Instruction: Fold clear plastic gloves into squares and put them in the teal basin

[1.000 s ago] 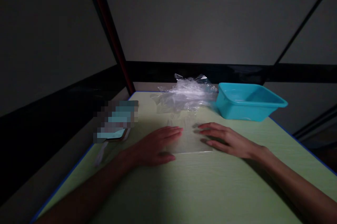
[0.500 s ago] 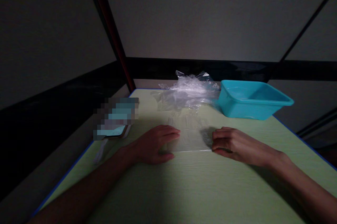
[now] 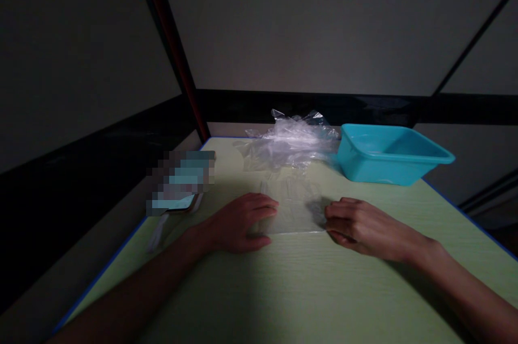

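A clear plastic bag [image 3: 297, 214] lies flat on the pale green table, its near edge running between my two hands. My left hand [image 3: 245, 222] rests on the bag's left side, thumb and fingers apart, fingers stretched to the right. At the bag's near right corner, my right hand [image 3: 350, 225] has its fingers curled and pinched on the plastic. Behind the flat bag sits a crumpled heap of clear plastic bags [image 3: 293, 142].
A turquoise plastic basin [image 3: 388, 163] stands at the back right, touching the heap. On the left lies a phone [image 3: 182, 203], partly blurred out, with a whitish strip [image 3: 157, 233] near it. Dark-banded walls [image 3: 307, 104] border the table's back and left.
Hardly anything differs. The whole view has shifted slightly. My right hand's fingers have curled a little at the bag's corner, while my left hand keeps its place.
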The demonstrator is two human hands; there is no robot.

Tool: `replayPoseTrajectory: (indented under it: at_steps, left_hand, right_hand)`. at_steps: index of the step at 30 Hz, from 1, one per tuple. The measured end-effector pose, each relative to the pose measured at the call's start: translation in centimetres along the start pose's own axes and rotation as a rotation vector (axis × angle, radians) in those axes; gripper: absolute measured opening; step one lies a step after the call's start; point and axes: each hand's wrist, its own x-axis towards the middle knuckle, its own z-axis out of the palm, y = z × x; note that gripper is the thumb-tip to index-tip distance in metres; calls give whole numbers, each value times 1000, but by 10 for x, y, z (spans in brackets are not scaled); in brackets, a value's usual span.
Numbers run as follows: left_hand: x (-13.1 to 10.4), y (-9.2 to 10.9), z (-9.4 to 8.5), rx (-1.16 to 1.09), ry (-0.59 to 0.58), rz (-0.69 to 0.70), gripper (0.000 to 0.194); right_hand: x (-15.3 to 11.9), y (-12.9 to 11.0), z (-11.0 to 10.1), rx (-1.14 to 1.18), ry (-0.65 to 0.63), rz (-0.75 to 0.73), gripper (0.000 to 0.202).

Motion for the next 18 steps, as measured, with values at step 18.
replayPoseTrajectory:
  at_steps: [18]
  left_hand:
    - [-1, -1, 3, -11, 47, 12, 41]
  right_hand:
    - [-2, 7, 11, 94, 126, -66, 18]
